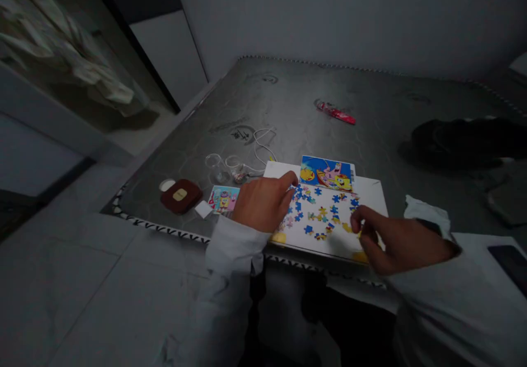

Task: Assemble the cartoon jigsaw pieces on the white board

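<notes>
A white board [337,238] lies at the near edge of the mat, with many loose jigsaw puzzle pieces [322,212] in blue, yellow and pink on it. My left hand [261,202] hovers over the board's left side, thumb and index bent close together beside blue pieces; what they hold, if anything, is hidden. Over the right side my right hand [397,240] has its fingers curled inward, near yellow pieces. Whether a piece sits in that pinch is too dark to make out. A colourful cartoon picture card [327,173] rests along the board's far edge.
Left of the board lie a second cartoon card [224,198], a small white square [203,209], a brown case [181,195], clear cups [218,170] and a white cord [263,147]. A red packet [336,114] lies farther back. At right are a dark object [469,142] and a phone [510,265].
</notes>
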A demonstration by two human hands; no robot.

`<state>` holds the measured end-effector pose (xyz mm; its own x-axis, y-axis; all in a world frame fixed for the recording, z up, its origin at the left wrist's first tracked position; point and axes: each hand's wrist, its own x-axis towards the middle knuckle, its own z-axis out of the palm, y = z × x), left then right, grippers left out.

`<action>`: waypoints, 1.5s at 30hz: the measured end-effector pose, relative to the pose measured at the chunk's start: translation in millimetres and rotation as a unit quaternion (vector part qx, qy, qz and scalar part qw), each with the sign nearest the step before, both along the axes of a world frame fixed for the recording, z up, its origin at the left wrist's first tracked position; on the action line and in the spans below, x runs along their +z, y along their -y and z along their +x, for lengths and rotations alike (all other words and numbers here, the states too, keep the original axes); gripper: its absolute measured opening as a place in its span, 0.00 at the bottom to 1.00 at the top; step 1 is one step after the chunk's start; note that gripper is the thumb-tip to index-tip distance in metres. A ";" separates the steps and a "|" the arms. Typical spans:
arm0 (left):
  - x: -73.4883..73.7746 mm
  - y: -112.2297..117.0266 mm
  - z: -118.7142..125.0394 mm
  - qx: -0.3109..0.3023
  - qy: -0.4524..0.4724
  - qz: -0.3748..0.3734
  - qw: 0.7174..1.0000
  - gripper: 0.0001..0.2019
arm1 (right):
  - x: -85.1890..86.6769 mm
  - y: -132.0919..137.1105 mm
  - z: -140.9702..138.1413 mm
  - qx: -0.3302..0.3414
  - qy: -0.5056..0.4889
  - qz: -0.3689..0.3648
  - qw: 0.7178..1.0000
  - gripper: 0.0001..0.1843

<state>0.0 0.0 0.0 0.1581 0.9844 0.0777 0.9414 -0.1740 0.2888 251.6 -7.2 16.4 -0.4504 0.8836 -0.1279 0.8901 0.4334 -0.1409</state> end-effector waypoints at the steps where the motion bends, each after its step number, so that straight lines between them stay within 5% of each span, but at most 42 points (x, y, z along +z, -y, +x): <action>1: -3.5 -2.8 3.0 0.000 -0.003 -0.008 1.000 0.13 | 3.9 -0.9 7.2 -0.025 -0.006 0.008 1.000 0.08; 10: -29.1 -22.8 21.5 -0.002 -0.031 -0.091 0.995 0.10 | 2.4 -12.4 27.1 -0.043 -0.032 -0.042 0.998 0.15; 15: -40.6 -36.2 35.1 0.042 -0.047 -0.131 0.989 0.13 | -7.1 -16.7 20.4 -0.022 0.014 -0.191 0.981 0.13; 20: -50.1 -39.6 36.2 0.060 -0.054 -0.172 0.982 0.10 | 1.2 -2.8 2.4 -0.024 0.053 -0.203 0.977 0.15; 26: -49.2 -36.9 29.1 0.072 -0.053 -0.175 0.980 0.08 | 15.1 -17.3 -1.5 -0.071 0.115 -0.255 0.957 0.14; 34: -46.9 -34.2 31.0 0.024 -0.034 -0.205 0.978 0.11 | -2.9 -18.5 29.9 -0.079 0.019 -0.221 0.972 0.12; 41: -47.6 -33.2 27.4 0.035 -0.046 -0.201 0.978 0.06 | -8.0 -28.5 38.0 -0.090 0.047 -0.219 0.970 0.14; 45: -45.5 -31.2 22.2 0.023 -0.048 -0.193 0.980 0.12 | -5.1 -32.2 33.5 -0.103 0.063 -0.225 0.967 0.13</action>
<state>22.2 31.2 -45.5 0.1020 0.9438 -0.3143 0.9716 -0.0266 0.2353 285.1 25.0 11.3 -0.2264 0.7948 -0.5631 0.9735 0.1653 -0.1581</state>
